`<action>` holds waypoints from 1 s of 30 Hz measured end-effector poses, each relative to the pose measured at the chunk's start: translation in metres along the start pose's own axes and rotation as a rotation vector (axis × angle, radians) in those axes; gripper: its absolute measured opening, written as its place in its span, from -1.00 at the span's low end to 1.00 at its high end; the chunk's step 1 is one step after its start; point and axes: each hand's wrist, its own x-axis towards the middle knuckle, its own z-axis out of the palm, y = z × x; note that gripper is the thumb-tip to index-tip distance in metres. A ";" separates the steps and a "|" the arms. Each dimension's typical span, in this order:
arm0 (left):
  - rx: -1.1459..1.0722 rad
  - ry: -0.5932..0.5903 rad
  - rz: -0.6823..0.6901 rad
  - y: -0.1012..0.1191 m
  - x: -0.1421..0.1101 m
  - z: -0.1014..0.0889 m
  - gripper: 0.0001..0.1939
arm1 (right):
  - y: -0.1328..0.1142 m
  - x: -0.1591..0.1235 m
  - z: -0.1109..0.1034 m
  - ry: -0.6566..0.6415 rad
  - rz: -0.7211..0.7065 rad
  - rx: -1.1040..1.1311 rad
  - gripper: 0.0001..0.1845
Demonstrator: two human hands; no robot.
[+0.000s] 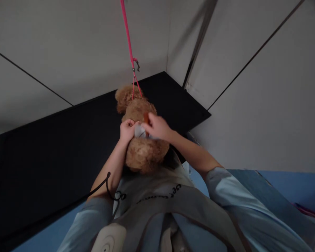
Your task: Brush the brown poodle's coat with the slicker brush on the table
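With the small, curly-furred brown dog (pixel 144 155) close to the near edge of the black, flat-topped table (pixel 55 140), below a thin pink cord leash (pixel 127 31), a sudden twist could send a paw over that edge; a tangle in the curls could snag the blurred, reddish-brown-handled tool (pixel 146 118). The right hand (pixel 159 126) is closed around the tool's handle, over the dog's back; the left hand (pixel 127 130) is curled against the coat, but whether its fingers pinch fur I cannot tell.
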 end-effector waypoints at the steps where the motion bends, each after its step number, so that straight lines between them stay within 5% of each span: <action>1: -0.026 -0.003 -0.022 0.001 0.002 -0.001 -0.71 | 0.000 0.003 -0.002 0.102 0.051 -0.013 -0.76; 3: -0.047 0.000 -0.039 0.001 0.004 -0.001 -0.71 | -0.002 0.004 -0.002 0.090 -0.025 -0.017 -0.76; 7: -0.076 -0.012 -0.079 0.001 0.006 -0.007 -0.70 | -0.010 -0.002 0.009 -0.314 -0.276 0.037 -0.78; 10: -0.189 0.014 -0.134 0.004 -0.004 -0.021 -0.78 | -0.005 -0.001 0.008 -0.039 -0.005 0.033 -0.76; 12: -0.251 0.112 -0.114 0.010 -0.023 -0.035 -0.81 | -0.001 -0.007 0.006 0.069 -0.004 0.027 -0.75; 16: -0.256 0.169 0.129 0.027 -0.078 -0.048 -0.65 | 0.011 -0.038 0.011 -0.324 -0.298 0.114 -0.77; 18: -0.077 0.050 0.279 0.029 -0.101 -0.041 -0.62 | 0.022 -0.052 0.014 -0.227 -0.192 0.192 -0.79; 21: 0.314 0.038 0.366 0.021 -0.112 -0.021 -0.76 | 0.039 -0.070 0.017 0.152 -0.009 0.296 -0.82; 22: 0.414 0.086 0.362 0.016 -0.109 -0.016 -0.79 | 0.042 -0.075 0.020 0.166 -0.019 0.320 -0.82; 26: 0.522 0.141 0.290 -0.003 -0.086 -0.010 -0.65 | 0.044 -0.092 0.036 -0.138 -0.128 0.357 -0.82; 30: 0.435 0.138 0.304 -0.012 -0.068 -0.018 -0.62 | 0.042 -0.095 0.046 0.210 0.047 0.368 -0.82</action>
